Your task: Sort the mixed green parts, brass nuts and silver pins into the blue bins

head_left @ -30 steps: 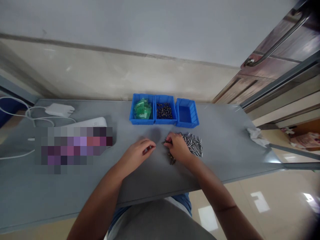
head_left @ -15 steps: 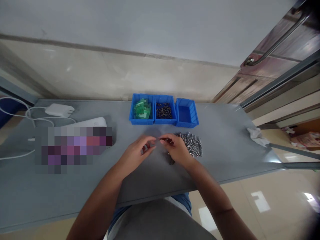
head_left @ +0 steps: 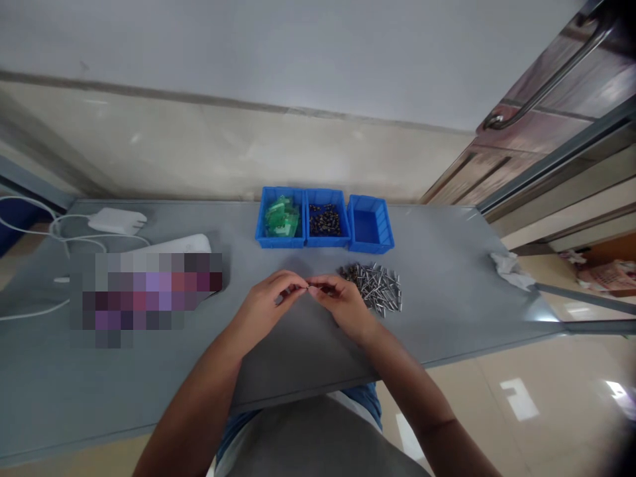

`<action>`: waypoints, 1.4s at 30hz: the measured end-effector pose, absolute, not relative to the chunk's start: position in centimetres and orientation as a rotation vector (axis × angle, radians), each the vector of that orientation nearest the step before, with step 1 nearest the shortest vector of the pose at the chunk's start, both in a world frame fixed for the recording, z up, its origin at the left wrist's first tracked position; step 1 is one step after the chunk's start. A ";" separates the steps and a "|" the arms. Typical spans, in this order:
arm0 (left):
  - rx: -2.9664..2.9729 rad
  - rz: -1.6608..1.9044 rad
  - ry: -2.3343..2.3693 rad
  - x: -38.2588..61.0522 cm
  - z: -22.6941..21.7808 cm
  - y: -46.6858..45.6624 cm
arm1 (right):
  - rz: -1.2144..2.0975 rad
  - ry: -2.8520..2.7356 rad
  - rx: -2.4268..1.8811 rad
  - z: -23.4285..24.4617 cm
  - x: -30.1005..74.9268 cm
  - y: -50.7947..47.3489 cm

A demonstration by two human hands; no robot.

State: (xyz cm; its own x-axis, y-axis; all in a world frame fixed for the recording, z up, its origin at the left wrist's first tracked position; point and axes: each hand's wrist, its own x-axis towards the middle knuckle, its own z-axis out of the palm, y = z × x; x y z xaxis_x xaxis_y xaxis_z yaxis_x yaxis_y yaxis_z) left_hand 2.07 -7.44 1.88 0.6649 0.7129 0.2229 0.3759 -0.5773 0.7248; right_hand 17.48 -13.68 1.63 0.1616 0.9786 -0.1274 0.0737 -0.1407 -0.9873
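Pinching a barely visible part (head_left: 308,287) between left hand (head_left: 271,297) and right hand (head_left: 345,305), over the counter (head_left: 447,278), left of the pins (head_left: 380,291). Might drop it through uneven grip, losing it among the pins.

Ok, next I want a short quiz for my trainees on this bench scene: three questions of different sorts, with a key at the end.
1. Fill in the number: along the back of the table stand ___ blue bins.
2. Choose one: what lies in the leftmost bin?
a) wooden spoons
b) green pieces
c) red string
3. True or false: the right hand is nearer the pile of silver pins than the left hand is.

Key: 1. three; 2. b; 3. true.
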 end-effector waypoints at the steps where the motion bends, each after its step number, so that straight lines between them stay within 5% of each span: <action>1: 2.222 0.679 0.841 2.1 1.8 -7.4 | 1.063 -1.111 -1.482 1.8 17.4 -13.7; 14: 2.252 0.688 0.783 2.0 2.0 -7.4 | 0.446 -1.492 -1.576 3.5 15.9 -14.6; 24: 2.209 0.699 0.872 1.9 2.1 -7.6 | 1.152 -1.028 -1.450 1.2 16.7 -13.9; 34: 2.196 0.702 0.881 2.0 2.1 -7.3 | -0.074 -0.958 -1.393 10.1 18.2 -14.8; 42: 2.199 0.679 0.864 1.7 1.6 -7.2 | 0.225 -1.543 -2.000 2.9 19.5 -11.2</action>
